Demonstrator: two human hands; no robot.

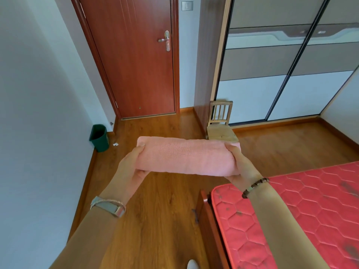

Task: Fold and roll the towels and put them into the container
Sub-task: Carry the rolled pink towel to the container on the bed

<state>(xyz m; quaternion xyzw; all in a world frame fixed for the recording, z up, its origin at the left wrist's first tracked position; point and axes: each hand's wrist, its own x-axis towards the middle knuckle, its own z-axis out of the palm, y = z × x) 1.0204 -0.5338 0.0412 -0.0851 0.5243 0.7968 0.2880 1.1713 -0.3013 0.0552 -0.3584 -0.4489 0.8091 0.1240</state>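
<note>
Fingers (233,177) of both hands are curled under the ends of the pink towel roll (186,157), with thumbs pressed over the top. L hand (130,167) clamps the left end, R hand (242,167) the right end. Fingertips are hidden behind the cloth, so can't tell if they're spread or tight together. The roll is held level in mid-air, out in front of the body, above the wood floor (155,210) and just off the corner of the red mattress (301,210). It touches nothing but the hands.

Risks from here, as I judge them:
- Only the ends are gripped and the middle is unsupported. If either hand lets go early, the outer layer could unwind and the roll sag or open up.
- The free edge of the roll isn't visible. If it faces down or out when set in, it may spring loose w/o something pressing on it.
- No obvious container in view. A dark green bin (99,137) stands by the wall near the door (136,55), but can't say it's the target. Carrying the roll any way while looking around raises the drop risk, and the floor has a paper scrap (115,144) near that bin.

Towel look: soft pink terry w/ a fine nap, rolled into a fat, fairly even cylinder. The surface is smooth and the ends are roughly flush. It's squeezed slightly where the thumbs dig in, so it's probably light and squashy.
</note>
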